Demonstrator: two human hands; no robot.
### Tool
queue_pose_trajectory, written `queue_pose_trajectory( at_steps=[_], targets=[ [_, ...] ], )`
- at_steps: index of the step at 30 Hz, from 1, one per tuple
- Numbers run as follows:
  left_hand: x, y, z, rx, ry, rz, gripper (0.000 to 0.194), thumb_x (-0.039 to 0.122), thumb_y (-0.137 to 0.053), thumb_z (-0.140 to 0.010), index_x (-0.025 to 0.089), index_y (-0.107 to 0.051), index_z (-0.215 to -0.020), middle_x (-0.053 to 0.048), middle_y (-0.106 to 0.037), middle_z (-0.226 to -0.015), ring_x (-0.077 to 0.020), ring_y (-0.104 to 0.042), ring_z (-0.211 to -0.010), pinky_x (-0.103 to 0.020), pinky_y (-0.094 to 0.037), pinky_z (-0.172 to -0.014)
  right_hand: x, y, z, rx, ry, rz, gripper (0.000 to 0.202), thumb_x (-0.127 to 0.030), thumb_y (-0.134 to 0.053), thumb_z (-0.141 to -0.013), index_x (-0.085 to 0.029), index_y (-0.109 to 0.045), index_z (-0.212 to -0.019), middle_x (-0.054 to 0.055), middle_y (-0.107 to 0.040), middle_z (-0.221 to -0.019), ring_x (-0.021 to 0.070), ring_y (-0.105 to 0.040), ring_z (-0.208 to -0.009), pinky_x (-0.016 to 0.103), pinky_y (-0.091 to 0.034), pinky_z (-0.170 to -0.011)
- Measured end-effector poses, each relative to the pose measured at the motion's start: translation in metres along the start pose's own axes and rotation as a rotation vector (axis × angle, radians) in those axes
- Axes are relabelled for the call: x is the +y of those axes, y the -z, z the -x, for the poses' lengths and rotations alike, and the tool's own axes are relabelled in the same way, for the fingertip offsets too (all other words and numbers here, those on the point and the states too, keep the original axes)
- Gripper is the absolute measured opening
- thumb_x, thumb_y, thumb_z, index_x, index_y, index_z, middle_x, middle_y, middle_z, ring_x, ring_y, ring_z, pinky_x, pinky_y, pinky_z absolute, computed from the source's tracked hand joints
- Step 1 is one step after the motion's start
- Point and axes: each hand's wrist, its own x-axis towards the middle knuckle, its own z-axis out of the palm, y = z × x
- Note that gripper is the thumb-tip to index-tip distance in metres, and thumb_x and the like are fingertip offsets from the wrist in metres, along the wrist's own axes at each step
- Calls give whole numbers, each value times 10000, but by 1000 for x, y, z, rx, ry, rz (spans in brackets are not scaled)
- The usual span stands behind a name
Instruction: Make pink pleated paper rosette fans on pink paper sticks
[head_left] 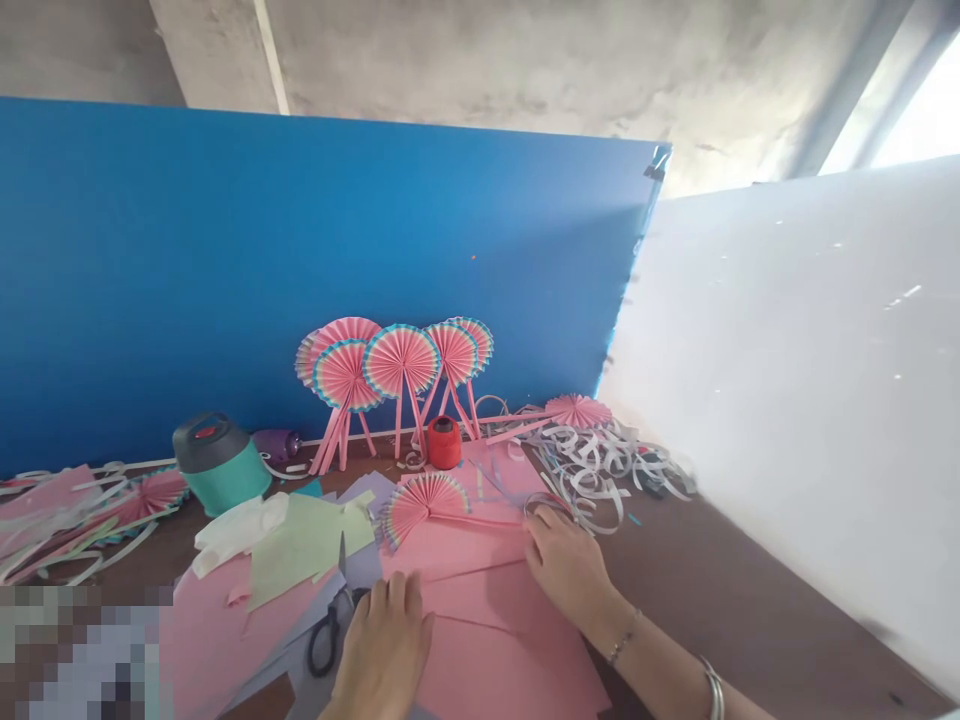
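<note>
Across the brown worktop [720, 590], pink paper [502, 665] spreads at six o'clock. Around its centre, the right hand [566, 565] rests at two, fingers [551, 518] slightly curled, grip unclear; the left hand [384, 630] lies at eight, fingers nearly together, hold impossible to tell; a pleated fan [426, 500] sits at eleven, scissors [322, 650] at nine.

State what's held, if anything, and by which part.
Grip cannot be told: the left hand lies over pink paper; the right hand is at the handle end of the nearest paper fan.
</note>
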Motion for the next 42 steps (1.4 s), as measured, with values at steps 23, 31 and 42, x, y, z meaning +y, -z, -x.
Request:
queue_pose_trajectory(
  at_steps=[23, 31, 42],
  targets=[
    [-9, 13, -9, -63, 17, 194, 392, 125, -368, -878, 114, -580, -1207, -143, -623, -1081, -265, -568, -1007, -406, -448, -834, 22, -24, -15, 281, 66, -200, 505, 63, -378, -688, -150, -528, -1120, 112, -526, -1139, 204, -493, -1060, 327, -365, -847],
    [-15, 15, -15, -12, 1, 230, 369, 113, -366, -879, 158, -606, -1155, -121, -638, -1027, -265, -584, -989, -418, -451, -825, 44, -13, -25, 784, -101, -486, 346, -76, -305, -844, -157, -460, -1144, 137, -468, -1106, 228, -479, -1027, 385, -440, -814],
    [-18, 29, -19, 224, -28, 873, 322, 233, -374, -897, 220, -596, -1129, -89, -618, -1092, -220, -555, -1049, -414, -421, -938, -9, 25, -20, 700, 177, -834, 185, -265, -356, -918, -196, -479, -1038, 116, -510, -1060, 215, -521, -1005, 333, -492, -736]
  ],
)
